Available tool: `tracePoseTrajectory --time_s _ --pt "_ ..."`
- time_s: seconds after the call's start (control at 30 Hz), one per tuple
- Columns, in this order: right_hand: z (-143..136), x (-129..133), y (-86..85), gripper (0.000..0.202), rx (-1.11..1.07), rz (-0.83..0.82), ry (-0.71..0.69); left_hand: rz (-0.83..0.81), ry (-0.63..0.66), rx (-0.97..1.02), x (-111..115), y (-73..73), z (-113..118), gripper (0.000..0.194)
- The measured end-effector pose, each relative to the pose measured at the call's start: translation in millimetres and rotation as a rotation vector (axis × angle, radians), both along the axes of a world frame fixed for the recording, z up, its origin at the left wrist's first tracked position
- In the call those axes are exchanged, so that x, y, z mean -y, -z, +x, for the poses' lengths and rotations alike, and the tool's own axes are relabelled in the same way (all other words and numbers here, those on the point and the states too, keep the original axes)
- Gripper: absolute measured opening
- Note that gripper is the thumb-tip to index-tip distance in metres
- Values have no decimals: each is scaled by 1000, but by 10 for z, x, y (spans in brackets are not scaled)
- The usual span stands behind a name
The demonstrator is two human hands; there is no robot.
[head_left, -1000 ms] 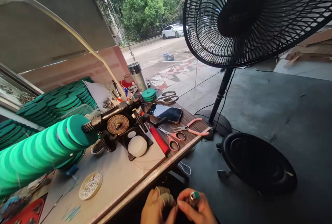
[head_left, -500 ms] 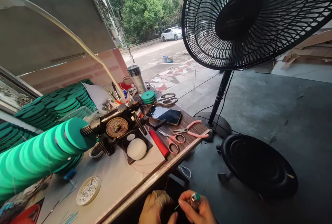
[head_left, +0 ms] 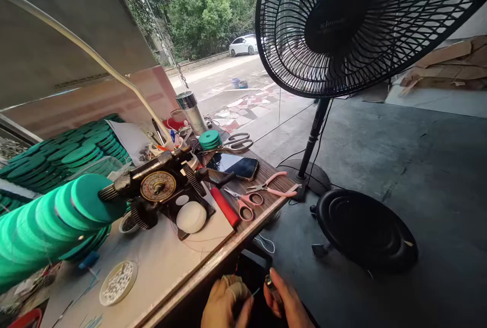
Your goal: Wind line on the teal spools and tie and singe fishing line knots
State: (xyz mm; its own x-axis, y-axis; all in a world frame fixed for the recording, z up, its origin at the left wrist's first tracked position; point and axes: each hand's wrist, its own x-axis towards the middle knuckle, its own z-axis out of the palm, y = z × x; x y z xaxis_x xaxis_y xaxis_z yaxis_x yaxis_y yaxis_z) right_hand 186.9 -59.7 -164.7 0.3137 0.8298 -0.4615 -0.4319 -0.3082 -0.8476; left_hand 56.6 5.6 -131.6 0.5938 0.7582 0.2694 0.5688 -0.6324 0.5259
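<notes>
At the bottom of the view, below the table edge, my left hand (head_left: 226,305) has its fingers pinched round a thin green piece (head_left: 256,292), with beige wrapping on a finger. To its right, my right hand (head_left: 285,300) is closed round a small metallic lighter-like object (head_left: 272,290). The two hands are apart. A thin red wire runs down to the left hand from the table edge. Above them on the table are pink-handled scissors (head_left: 245,205), pink-handled pliers (head_left: 270,186) and a red handle (head_left: 224,206).
A hand-cranked winding machine (head_left: 158,186) carries a row of green discs (head_left: 57,221) at the left. A bowl of small white pieces (head_left: 118,282) stands near the table's front edge. A black fan (head_left: 335,24) and round black stool (head_left: 367,231) stand right.
The view has shifted, so the table and fan appear farther left. My right hand has moved away from my left hand and the green piece, and the object in it is turned differently.
</notes>
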Motion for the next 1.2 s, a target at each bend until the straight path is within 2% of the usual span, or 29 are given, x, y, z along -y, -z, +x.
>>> tracePoseTrajectory --time_s 0.07,0.23,0.47,0.6,0.9,1.0,1.2 --pt "-25 1 36 63 22 -57 8 -7 -4 -17 8 8 5 41" --pt "-73 -4 95 63 87 -62 10 -6 -4 -26 17 24 1 41" --pt "-59 -22 -73 61 153 29 -83 3 -19 -15 28 24 11 44" --pt "-50 -21 -125 57 216 78 -84 -2 -24 -28 33 9 18 44" --pt "-78 -16 -39 58 182 -15 -24 -8 -10 -34 33 5 21 44" --pt "-67 -26 -44 58 121 -29 -56 -19 -7 -35 34 10 21 44" --pt "-63 -28 -17 58 185 -26 -48 -38 -26 -45 42 10 33 46"
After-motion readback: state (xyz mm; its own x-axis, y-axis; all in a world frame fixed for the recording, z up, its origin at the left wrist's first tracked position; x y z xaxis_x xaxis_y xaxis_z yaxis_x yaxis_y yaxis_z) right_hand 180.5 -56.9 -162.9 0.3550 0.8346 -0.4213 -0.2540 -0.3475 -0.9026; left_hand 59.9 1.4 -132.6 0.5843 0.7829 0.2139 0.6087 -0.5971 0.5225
